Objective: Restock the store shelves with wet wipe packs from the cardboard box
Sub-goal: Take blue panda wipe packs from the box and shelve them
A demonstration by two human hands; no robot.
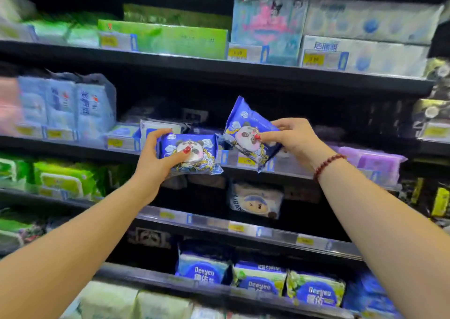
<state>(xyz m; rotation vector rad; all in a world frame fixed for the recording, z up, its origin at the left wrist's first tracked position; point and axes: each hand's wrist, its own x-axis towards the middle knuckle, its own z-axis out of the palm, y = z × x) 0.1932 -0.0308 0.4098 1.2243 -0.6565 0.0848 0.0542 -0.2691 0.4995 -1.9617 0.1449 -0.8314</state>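
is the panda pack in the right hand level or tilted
Tilted. The right hand holds its panda pack top corner up, leaning left, unlike the level pack in the left hand.

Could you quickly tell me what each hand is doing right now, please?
Left hand: grip closed on a level panda pack.
Right hand: grip closed on a tilted panda pack.
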